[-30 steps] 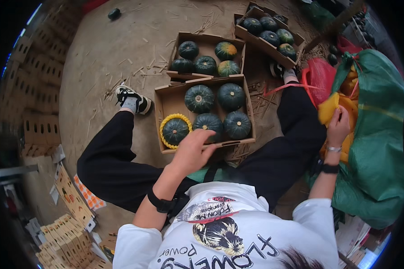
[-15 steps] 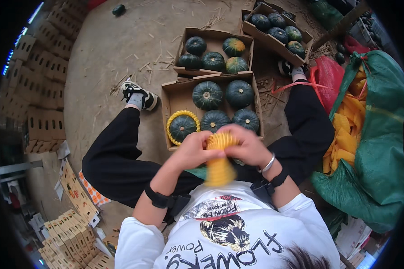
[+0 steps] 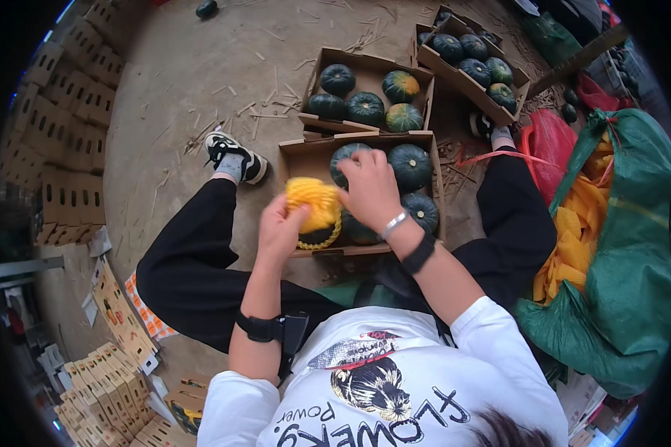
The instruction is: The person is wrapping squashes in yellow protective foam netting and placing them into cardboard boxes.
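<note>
My left hand (image 3: 279, 225) grips a bright yellow foam net (image 3: 310, 198), held over a dark green squash (image 3: 314, 236) at the box's near left; yellow mesh edging circles that squash's lower part. My right hand (image 3: 373, 188) is just right of the net, above another squash (image 3: 341, 164), with bent fingers apart and nothing visible in them; whether it touches either is unclear. The open cardboard box (image 3: 291, 160) between my legs also holds squashes at the back right (image 3: 411, 165) and near right (image 3: 423, 211).
Two more boxes of squashes (image 3: 313, 112) (image 3: 511, 112) stand beyond. A green sack (image 3: 619, 283) of yellow nets (image 3: 574, 231) and a red bag (image 3: 553, 145) lie right. Stacked cartons (image 3: 71, 186) line the left; folded cardboard (image 3: 97, 395) is at lower left.
My left hand moved up and left, carrying the bunched net to the left squash. My right hand rose from the net, which it held half a second ago, and let it go.
</note>
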A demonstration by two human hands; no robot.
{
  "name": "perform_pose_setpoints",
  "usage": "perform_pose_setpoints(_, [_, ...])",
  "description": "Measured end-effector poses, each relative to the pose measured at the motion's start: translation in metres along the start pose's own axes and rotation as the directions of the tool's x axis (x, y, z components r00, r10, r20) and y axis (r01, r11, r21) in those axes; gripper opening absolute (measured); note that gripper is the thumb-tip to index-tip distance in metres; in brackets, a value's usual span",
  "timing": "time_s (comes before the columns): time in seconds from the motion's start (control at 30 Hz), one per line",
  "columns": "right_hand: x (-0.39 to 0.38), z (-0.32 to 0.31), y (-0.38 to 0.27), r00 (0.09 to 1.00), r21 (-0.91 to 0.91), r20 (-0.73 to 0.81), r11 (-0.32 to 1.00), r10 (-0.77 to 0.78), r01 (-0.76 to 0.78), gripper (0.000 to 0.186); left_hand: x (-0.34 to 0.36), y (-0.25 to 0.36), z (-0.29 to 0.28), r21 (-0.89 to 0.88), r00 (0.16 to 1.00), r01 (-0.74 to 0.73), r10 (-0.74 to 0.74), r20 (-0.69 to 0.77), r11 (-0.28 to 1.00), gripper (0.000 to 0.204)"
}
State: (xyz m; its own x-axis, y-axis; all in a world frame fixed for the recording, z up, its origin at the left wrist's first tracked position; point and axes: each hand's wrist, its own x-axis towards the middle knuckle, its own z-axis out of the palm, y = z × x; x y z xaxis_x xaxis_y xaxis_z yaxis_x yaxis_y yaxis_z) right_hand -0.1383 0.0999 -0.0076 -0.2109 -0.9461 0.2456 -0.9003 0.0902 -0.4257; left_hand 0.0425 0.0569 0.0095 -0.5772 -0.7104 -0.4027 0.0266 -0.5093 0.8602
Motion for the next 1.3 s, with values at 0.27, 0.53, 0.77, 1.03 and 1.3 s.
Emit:
perform_pose_setpoints(0.27, [0.011, 0.023, 0.038, 0.986, 0.396, 0.036, 0.903, 0.165, -0.166, 0.065, 0.010, -0.004, -0.022, 0.656, 0.848, -0.217, 0.473, -0.239, 0.722, 0.035])
perform_pose_setpoints(0.53, [-0.022, -0.004, -0.013, 0.913, 0.929, 0.040, 0.322, 0.407, -0.185, 0.029, -0.006, 0.002, 0.023, 0.161, 0.979, -0.199, 0.202, -0.008, 0.967, 0.078])
perform_pose_setpoints(0.77, [-0.024, -0.033, -0.021, 0.684, 0.494, 0.720, -0.608, -0.114, -0.621, 0.027, -0.029, 0.007, 0.023, -0.564, 0.925, 0.147, 0.089, 0.370, 0.812, 0.068])
perform_pose_setpoints(1.03, [-0.022, -0.021, -0.005, 0.942, 0.709, 0.123, 0.636, 0.313, -0.304, 0.024, -0.023, 0.003, 0.019, -0.136, 0.976, -0.212, 0.202, -0.087, 0.968, 0.069])
perform_pose_setpoints(1.3, [-0.036, -0.004, -0.014, 0.805, 0.507, 0.591, -0.753, -0.050, -0.419, 0.043, -0.030, 0.008, 0.025, 0.533, 0.927, -0.238, 0.354, -0.125, 0.812, 0.085])
